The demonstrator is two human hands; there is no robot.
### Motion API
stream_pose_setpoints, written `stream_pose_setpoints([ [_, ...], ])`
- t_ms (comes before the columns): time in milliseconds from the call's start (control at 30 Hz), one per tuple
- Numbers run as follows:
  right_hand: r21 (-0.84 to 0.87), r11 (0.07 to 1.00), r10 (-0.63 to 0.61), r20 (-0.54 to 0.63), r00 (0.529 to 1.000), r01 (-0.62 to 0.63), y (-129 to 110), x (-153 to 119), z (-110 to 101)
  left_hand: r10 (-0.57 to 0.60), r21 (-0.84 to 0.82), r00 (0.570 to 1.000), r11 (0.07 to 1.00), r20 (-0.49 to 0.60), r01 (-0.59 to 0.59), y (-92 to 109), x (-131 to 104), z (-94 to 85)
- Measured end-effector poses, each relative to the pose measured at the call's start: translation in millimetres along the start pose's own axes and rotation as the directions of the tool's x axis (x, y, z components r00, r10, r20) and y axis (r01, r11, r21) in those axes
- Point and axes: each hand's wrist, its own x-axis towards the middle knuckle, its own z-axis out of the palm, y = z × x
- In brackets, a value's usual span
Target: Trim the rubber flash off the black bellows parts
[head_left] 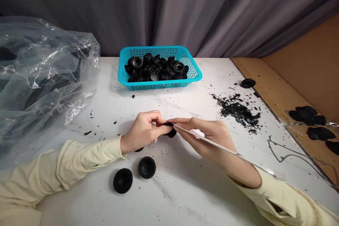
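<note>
1. So the left hand [143, 129] has a black rubber part [172, 133] pinched between thumb and fingers, mid-table, right in front of the person. Most of it hides behind the fingertips.
2. Right hand [215, 130] is grasping a slim pale tool [212, 143] that runs back along the forearm, its tip meeting the part. Can't tell from this angle whether it's tweezers or something else.
3. Doing this well, imo: pinch the part firmly but don't squash it, since the rubber looks soft. Left fingertips should sit clear of the tip; they're awfully close.
4. Small, controlled strokes probably beat big pulls, and turning the part beats twisting the wrist.
5. Containers: the blue basket [159, 84] at the back holds a heap of ribbed black pieces [162, 67], some with their round mouths facing up.
6. The clear plastic bag [79, 95] on the left has dark stuff inside, too blurred by the film to identify.
7. Two cup-like parts [147, 167] lie loose near the left sleeve, and black scraps [238, 109] are piled to the right, so there's room to work between.
</note>
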Motion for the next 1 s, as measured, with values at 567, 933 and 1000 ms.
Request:
stream_pose_setpoints([
  [567,0.154,0.969,0.210,-0.084,0.974,-0.195,-5.8,9.3,-16.6,-0.001,-0.020,1.000,1.000,0.007,0.002,-1.4,-0.3,-1.5],
  [933,-0.077,0.971,0.203,-0.216,0.955,-0.224,18.9,-22.2,-28.4,0.102,-0.162,0.993,0.983,0.067,-0.090,-3.8,2.6,-7.5],
  [1000,-0.172,0.974,0.100,-0.269,0.958,-0.150,25.0,-31.6,-25.0,0.111,-0.178,0.990,0.980,0.086,-0.094,-4.4,3.1,-8.3],
])
